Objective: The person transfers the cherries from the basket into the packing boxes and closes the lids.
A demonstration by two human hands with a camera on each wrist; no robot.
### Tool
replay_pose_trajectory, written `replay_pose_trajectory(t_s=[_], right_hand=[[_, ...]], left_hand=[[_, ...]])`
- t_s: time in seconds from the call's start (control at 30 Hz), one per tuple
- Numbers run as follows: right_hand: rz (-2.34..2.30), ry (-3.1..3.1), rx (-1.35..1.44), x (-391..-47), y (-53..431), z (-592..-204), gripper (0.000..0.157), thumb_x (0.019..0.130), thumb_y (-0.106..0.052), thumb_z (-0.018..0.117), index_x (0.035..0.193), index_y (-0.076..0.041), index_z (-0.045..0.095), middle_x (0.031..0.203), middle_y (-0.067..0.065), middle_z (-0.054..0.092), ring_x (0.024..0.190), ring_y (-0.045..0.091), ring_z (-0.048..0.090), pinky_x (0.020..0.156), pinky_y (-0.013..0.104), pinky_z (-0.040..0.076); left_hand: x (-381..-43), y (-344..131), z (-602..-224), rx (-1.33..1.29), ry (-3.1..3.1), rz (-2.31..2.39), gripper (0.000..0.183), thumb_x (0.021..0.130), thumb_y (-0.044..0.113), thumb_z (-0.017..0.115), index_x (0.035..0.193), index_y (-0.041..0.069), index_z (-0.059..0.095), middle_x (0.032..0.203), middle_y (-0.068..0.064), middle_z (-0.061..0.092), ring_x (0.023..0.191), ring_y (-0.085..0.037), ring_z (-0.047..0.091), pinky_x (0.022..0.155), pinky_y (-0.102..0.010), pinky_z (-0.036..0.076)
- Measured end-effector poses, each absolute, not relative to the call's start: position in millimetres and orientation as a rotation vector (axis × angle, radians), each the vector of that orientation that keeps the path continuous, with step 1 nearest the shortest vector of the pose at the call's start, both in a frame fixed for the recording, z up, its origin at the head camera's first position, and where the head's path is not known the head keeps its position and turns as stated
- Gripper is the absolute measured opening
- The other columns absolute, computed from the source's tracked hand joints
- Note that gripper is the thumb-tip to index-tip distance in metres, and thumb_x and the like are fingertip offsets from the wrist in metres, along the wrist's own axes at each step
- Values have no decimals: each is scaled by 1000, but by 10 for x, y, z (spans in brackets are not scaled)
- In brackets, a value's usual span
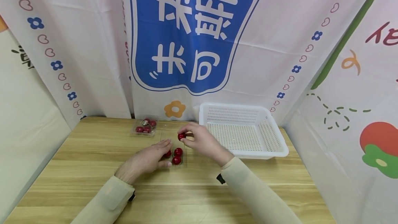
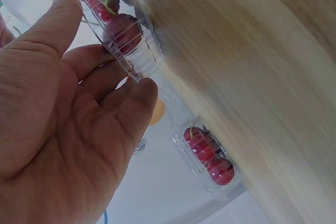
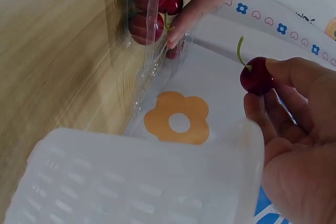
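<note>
My right hand (image 1: pixel 199 139) pinches a dark red cherry (image 3: pixel 257 76) between thumb and fingertips, its green stem pointing up in the right wrist view. That hand is raised just left of the white basket (image 1: pixel 242 154). My left hand (image 1: pixel 150 156) grips a clear plastic box (image 2: pixel 154 51) from its left side, thumb at the near edge and fingers toward the far one. Several red cherries (image 1: pixel 178 151) sit in this box, partly covered by the left hand in the head view. Its transparent lid (image 1: pixel 168 133) lies folded back toward the curtain.
A second clear box (image 1: pixel 134 129) of cherries stands at the table's back left. The slotted basket takes up the back right. Printed curtain (image 1: pixel 273 27) hangs right behind the wooden table (image 1: pixel 174 196), with more cloth at both sides.
</note>
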State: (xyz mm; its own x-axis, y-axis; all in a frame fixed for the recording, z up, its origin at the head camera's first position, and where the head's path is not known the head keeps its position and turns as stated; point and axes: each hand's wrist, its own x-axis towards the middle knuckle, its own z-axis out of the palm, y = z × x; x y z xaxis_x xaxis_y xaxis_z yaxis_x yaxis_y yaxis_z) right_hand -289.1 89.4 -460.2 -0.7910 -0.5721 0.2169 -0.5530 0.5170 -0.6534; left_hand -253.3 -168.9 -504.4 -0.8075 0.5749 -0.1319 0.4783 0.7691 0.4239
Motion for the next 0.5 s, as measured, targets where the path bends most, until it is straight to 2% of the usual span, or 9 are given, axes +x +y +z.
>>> replay_pose_trajectory(t_s=[0.17, 0.5], right_hand=[[-1095, 2757, -1055, -2843, 807, -4628, 21, 112, -6, 81, 132, -2, 82, 138, 14, 82, 130, 30, 82, 114, 38, 71], [-917, 2806, -1103, -2770, 674, -4755, 26, 111, -8, 81, 137, -8, 83, 140, 4, 82, 134, 21, 78, 120, 30, 65]], left_hand=[[-2531, -1692, -5044, 824, 2712, 541, 83, 112, 37, 80, 173, -10, 49, 186, -32, 41, 174, -55, 41, 142, -70, 39], [-2531, -1699, -5046, 840, 2725, 542, 78, 113, 37, 80, 171, -8, 53, 185, -33, 42, 172, -56, 43, 140, -72, 42]])
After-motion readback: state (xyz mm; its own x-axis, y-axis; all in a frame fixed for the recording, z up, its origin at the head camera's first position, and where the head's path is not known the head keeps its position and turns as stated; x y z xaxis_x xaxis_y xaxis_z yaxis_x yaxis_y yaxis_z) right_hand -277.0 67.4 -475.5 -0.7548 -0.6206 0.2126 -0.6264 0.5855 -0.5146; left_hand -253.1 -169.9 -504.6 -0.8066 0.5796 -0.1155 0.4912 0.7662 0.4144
